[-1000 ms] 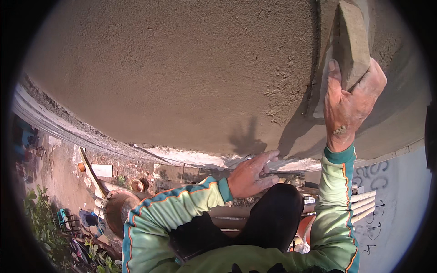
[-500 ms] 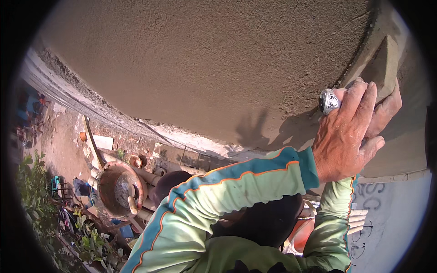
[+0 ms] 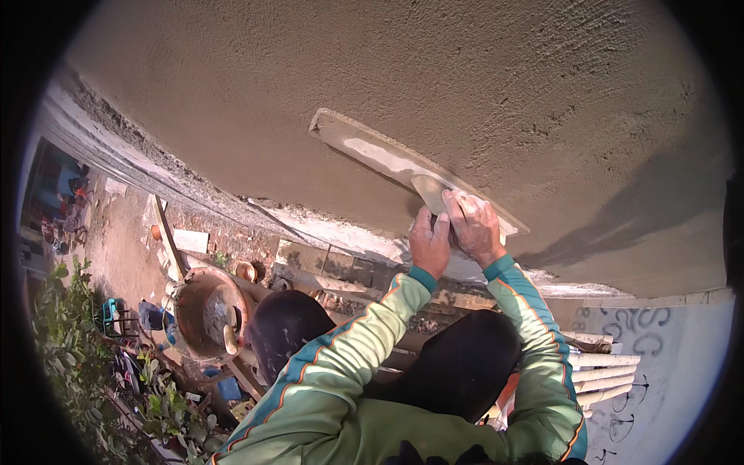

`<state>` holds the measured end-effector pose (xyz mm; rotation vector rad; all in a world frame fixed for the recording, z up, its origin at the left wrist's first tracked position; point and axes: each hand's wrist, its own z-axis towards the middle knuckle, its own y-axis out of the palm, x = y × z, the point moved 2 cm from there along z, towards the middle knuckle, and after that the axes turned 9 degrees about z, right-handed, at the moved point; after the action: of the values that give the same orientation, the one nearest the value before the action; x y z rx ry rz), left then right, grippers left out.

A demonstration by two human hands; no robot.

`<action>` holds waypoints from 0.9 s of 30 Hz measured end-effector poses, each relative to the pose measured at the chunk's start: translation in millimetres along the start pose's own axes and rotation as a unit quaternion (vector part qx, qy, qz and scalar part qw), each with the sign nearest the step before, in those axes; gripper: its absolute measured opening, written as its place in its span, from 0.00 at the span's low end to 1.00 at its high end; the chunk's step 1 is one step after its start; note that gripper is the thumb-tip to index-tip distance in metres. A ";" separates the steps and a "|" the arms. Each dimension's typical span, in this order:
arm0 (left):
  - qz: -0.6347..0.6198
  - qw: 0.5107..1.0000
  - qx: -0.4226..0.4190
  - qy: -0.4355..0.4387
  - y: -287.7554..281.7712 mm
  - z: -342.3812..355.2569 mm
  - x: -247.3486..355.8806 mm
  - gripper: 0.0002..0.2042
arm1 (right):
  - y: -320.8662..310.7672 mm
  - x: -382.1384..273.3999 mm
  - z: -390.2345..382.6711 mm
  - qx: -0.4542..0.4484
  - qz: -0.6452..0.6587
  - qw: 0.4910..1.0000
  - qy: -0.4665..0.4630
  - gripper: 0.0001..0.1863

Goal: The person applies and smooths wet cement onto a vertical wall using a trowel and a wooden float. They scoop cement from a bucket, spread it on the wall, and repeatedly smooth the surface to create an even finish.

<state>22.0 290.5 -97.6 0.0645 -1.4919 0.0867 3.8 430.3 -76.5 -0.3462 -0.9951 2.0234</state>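
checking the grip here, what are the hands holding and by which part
Both the left hand and right hand grip the long plastering float by its handle.

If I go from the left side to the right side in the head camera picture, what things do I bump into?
Green plants → round mortar tub → left hand → right hand → stacked pale poles. Both hands grip the long plastering float on the wet plaster wall.

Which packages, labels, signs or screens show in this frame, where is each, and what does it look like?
No packages, labels or screens.
Black painted scrawl on the pale grey wall: lower right, below the wet brown plastered surface, looping dark strokes and a few small arrow-like marks.
Flat pale rectangular slab: on the dirt ground at left, above the round rusty mixing tub; whether it is a sign cannot be told.
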 end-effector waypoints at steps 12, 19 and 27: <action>0.121 0.865 0.071 0.481 -1.1 58.1 175.2 0.30 | -55.6 1.3 74.1 0.344 0.191 0.888 0.239 0.33; 0.189 0.950 0.026 0.247 -1.1 2.4 -6.9 0.24 | 83.7 -25.5 -55.7 0.249 0.086 0.958 0.118 0.33; 0.164 0.950 0.095 0.247 1.2 28.8 48.0 0.16 | 13.8 -3.3 11.2 0.227 0.046 0.971 0.067 0.35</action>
<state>-3.1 289.8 -47.5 -0.0487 -0.9772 0.4823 -8.2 417.2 -80.0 -0.2784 -0.4187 2.2054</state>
